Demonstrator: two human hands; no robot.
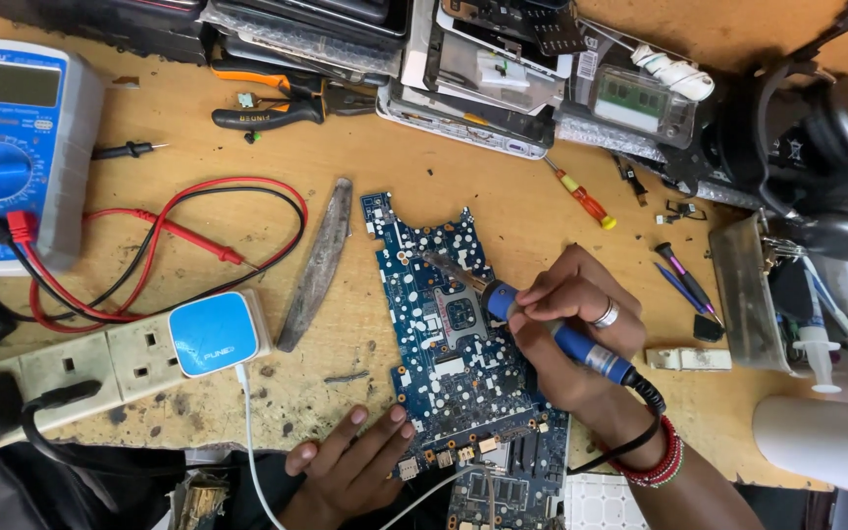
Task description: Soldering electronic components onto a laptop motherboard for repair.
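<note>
Both hands busy: right [571, 324] grips blue soldering iron [542, 329], left [350, 461] flat, steadying studded circuit board [453, 363].

Right hand [571, 324] curled in a pen-like grip, wrist bent; left hand [350, 466] lies flat, fingers [385, 432] extended

The right hand [571, 329] is hiding part of the blue circuit board [463, 363], whose near end is running off the picture's bottom edge.
</note>
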